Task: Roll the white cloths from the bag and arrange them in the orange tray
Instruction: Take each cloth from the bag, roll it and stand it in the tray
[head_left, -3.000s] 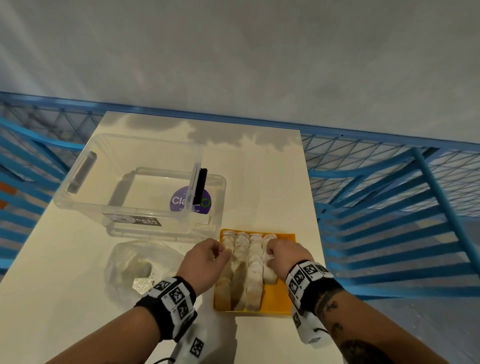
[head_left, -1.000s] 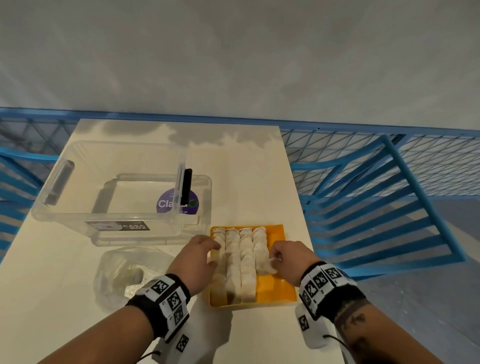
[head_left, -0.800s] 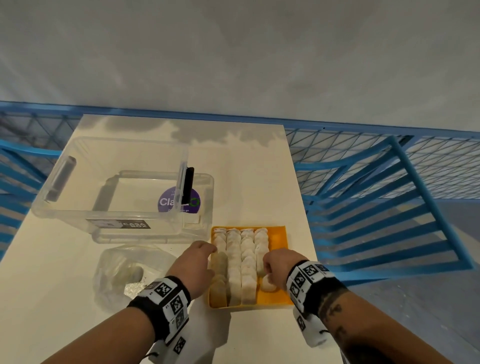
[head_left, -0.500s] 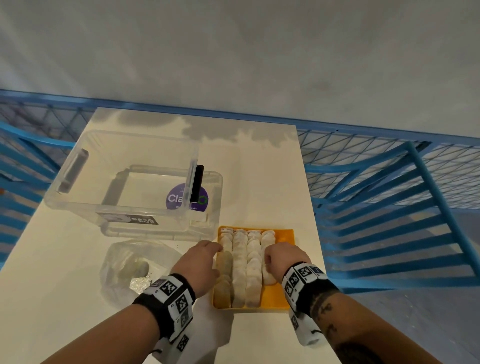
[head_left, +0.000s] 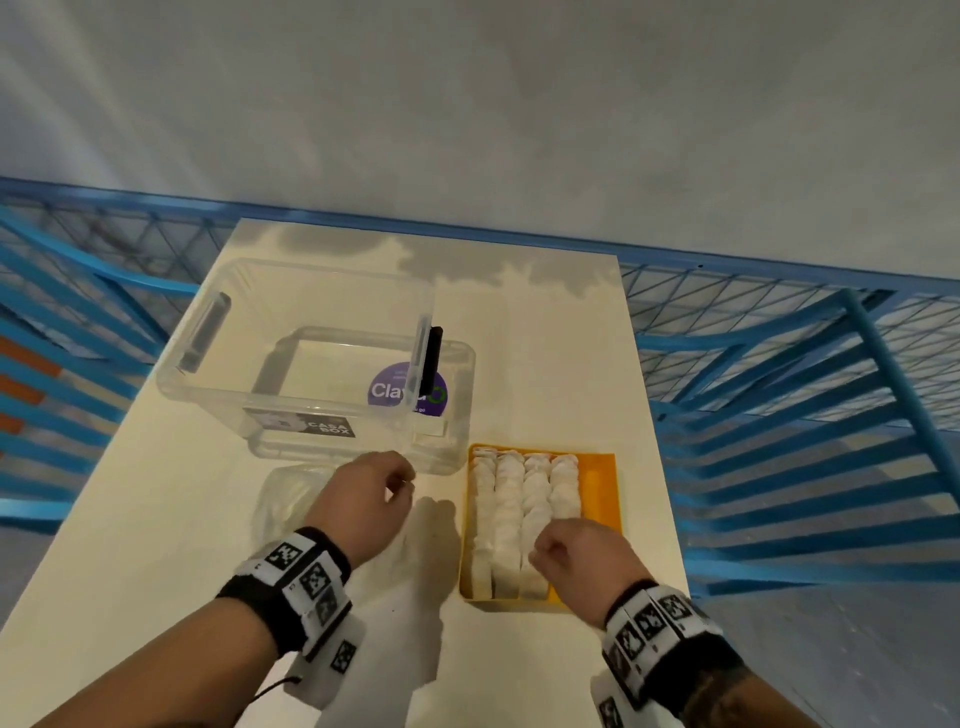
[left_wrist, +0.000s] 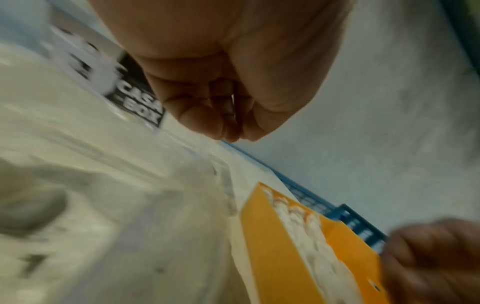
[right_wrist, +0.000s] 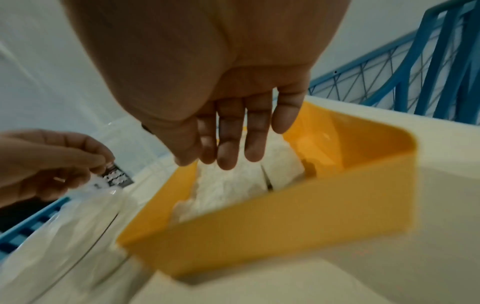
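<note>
Rolls of white cloth (head_left: 522, 512) fill the orange tray (head_left: 605, 491) in four rows in the head view, leaving a bare strip along its right side. The right hand (head_left: 582, 564) hovers over the tray's near end, its fingers bent downward above the rolls and holding nothing. The left hand (head_left: 363, 506) is apart from the tray on its left, above the table (head_left: 545, 364). Its fingers are loosely curled and empty, with the clear bag (head_left: 283, 501) just behind and left of them and the clear plastic box (head_left: 311, 358) beyond their tips.

From the left wrist, the left hand (left_wrist: 221, 82) shows its fingers (left_wrist: 200, 121) curled in toward the palm, nothing between them. The box's black label (left_wrist: 140, 102) sits just behind them. The tray (left_wrist: 280, 246) with its cloth rolls (left_wrist: 303, 230) lies below and to their right, and the blurred right hand (left_wrist: 431, 259) is at the tray's far side.

From the right wrist, the right hand (right_wrist: 221, 92) has its fingers (right_wrist: 228, 144) nearly straight and relaxed, pointing down, their tips just above the cloth rolls (right_wrist: 233, 181) inside the tray (right_wrist: 285, 222); whether they touch the cloth cannot be told. To their left, the left hand (right_wrist: 49, 162) hangs loosely curled above the crinkled bag (right_wrist: 64, 226).
</note>
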